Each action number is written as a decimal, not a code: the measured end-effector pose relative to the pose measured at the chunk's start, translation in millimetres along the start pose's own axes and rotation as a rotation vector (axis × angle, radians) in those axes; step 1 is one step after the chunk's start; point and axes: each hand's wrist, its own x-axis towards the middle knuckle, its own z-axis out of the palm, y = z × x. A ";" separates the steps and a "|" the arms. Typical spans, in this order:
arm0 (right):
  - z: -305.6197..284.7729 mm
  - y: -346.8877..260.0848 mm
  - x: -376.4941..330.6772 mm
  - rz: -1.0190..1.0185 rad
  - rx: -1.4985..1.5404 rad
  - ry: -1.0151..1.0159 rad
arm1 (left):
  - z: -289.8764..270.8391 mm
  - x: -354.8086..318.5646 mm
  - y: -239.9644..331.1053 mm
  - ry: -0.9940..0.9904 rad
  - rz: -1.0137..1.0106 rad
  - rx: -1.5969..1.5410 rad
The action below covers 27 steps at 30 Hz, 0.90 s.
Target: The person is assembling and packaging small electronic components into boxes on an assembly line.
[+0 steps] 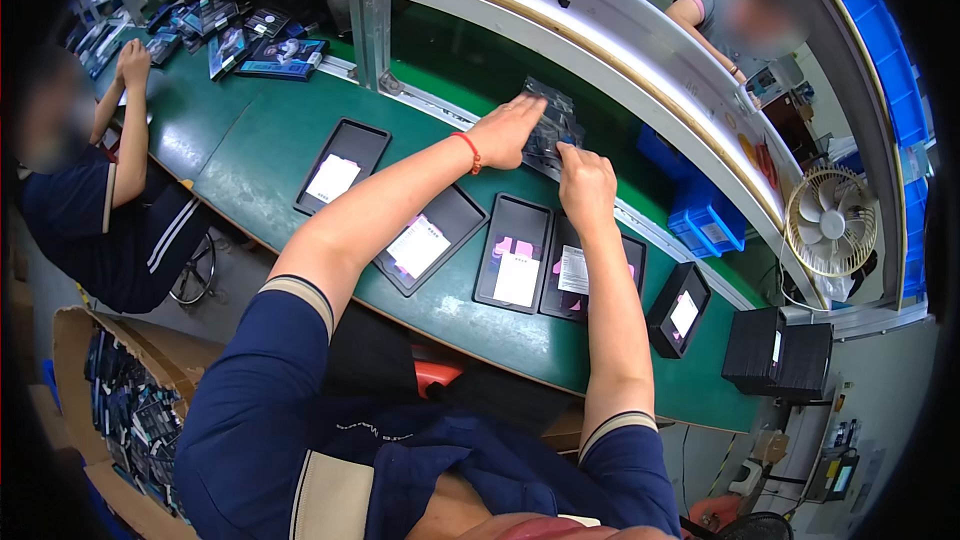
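A small pile of shiny, see-through plastic packets with dark contents (553, 118) lies at the far edge of the green bench. My left hand (505, 132) rests on its near left side, fingers stretched out over the top packets. At the pile's lower right, my right hand (587, 180) has curled fingers pinching a packet edge. Black trays stand in a row nearer to me: one with a white card (366, 145), a tilted one (455, 215), one with a white card and pink pieces (493, 285), and another (562, 302) partly behind my right forearm.
A deeper black tray (664, 318) and stacks of black trays (755, 345) stand at the right. Boxed packages (285, 58) pile up at the far left, near a seated co-worker (100, 180). A metal post (370, 30) and a raised shelf border the bench; blue bins (705, 215) sit beyond.
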 end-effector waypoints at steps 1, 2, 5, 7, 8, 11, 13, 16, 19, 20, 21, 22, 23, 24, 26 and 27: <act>-5.7 0.9 -4.4 0.025 -0.022 0.074 | -1.0 7.2 7.3 -0.114 0.032 0.090; -8.7 2.7 -7.3 0.049 -0.043 0.149 | -0.1 13.0 12.9 -0.228 0.063 0.182; -4.2 17.8 -19.8 0.099 0.020 0.140 | 13.1 28.4 19.2 -0.249 0.082 0.163; -3.0 19.8 -25.0 0.195 0.149 0.092 | 15.9 31.4 23.3 -0.261 0.048 0.184; -5.5 20.5 -27.0 0.198 0.148 0.091 | 16.8 30.6 23.0 -0.264 0.051 0.182; -16.1 26.5 -34.5 0.274 0.273 0.007 | 17.4 20.3 23.8 -0.175 0.080 0.284; -30.0 39.0 -40.8 0.315 0.247 0.178 | 12.5 17.8 35.5 -0.168 0.174 0.305; -58.2 47.3 -54.1 0.535 0.247 0.371 | 20.1 16.1 53.6 -0.104 0.491 0.469; -77.9 38.1 -69.1 0.721 0.322 0.354 | 53.9 21.8 60.8 -0.135 0.586 0.511; -81.6 32.7 -72.9 0.761 0.402 0.405 | 60.5 27.4 64.7 -0.133 0.581 0.512; -85.4 27.3 -77.7 0.749 0.411 0.395 | 66.4 33.4 68.9 -0.272 0.439 0.538; -89.0 23.0 -83.0 0.743 0.418 0.390 | 69.7 36.9 71.5 -0.410 0.293 0.559; -91.4 18.8 -87.5 0.772 0.436 0.376 | 69.8 37.4 68.5 -0.366 0.329 0.651; -92.4 12.4 -90.6 0.798 0.460 0.358 | 68.9 35.4 63.7 -0.369 0.306 0.656; -99.8 -6.2 -90.9 0.787 0.483 0.306 | 58.3 27.1 59.4 -0.244 0.424 0.671; -106.5 -22.5 -86.4 0.839 0.449 0.223 | 49.5 16.2 52.0 -0.015 0.457 0.610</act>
